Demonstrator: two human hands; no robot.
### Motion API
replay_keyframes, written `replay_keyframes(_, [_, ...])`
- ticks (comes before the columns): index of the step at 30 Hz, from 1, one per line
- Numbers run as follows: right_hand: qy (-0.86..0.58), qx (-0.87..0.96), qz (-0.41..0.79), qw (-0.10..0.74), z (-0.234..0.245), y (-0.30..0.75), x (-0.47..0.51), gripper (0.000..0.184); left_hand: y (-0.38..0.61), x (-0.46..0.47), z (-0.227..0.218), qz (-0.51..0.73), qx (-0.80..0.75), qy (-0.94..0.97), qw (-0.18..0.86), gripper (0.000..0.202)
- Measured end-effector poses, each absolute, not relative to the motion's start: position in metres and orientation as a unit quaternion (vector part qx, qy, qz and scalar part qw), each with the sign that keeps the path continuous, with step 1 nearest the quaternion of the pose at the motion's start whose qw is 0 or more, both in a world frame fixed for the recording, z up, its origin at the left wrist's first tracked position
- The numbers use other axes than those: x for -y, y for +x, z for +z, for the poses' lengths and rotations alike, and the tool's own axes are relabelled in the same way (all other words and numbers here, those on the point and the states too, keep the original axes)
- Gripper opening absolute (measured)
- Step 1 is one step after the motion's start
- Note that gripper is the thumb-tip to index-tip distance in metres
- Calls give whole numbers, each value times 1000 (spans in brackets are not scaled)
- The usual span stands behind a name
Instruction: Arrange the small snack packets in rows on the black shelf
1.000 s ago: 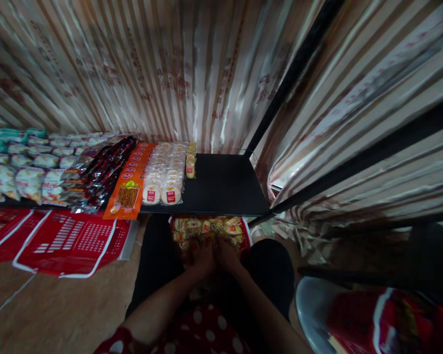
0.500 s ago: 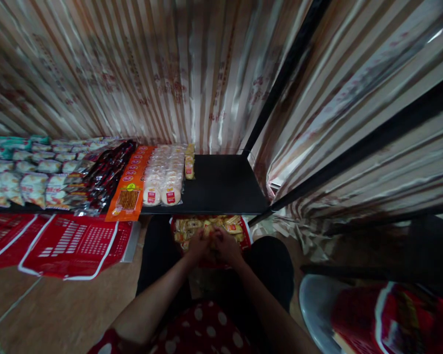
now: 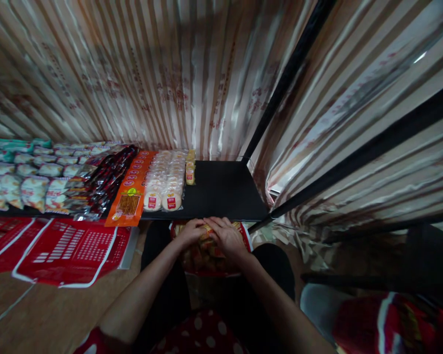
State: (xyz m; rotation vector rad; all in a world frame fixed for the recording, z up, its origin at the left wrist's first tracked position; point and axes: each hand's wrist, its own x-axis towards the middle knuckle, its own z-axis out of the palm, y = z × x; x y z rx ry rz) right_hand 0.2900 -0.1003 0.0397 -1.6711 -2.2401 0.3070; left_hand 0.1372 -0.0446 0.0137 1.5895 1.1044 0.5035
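Note:
An open red bag (image 3: 245, 235) full of small yellow-wrapped snack packs (image 3: 206, 255) sits between my knees, below the front edge of the black shelf (image 3: 221, 189). My left hand (image 3: 192, 233) is over its far left part, fingers bent inward. Beside it, my right hand (image 3: 227, 240) reaches across with its fingers close together, nearly meeting the left. Yellow wrapping shows between the two hands, which close around snack packs there; how many is hidden. A short row of similar yellow packs (image 3: 190, 173) stands on the shelf.
Left along the shelf lie round white crackers in clear wrap (image 3: 162, 189), an orange snack bag (image 3: 129, 196), dark packets (image 3: 107, 172) and white packets (image 3: 33, 189). Red bags (image 3: 74, 250) lie below. Black posts (image 3: 280, 98) rise at right, near a pale tub (image 3: 319, 305). Striped curtains hang behind.
My hands have moved slightly forward and up, toward the bag's far edge near the shelf. More packs show in the near part of the bag. The view has shifted a little.

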Motion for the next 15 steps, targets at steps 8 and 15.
replay_keyframes(8, [-602, 714, 229, 274, 48, 289, 62, 39, 128, 20, 46, 316, -466, 574, 595, 35])
replay_keyframes(15, [-638, 594, 290, 395, 23, 275, 8, 34, 143, 7, 32, 501, -475, 434, 579, 51])
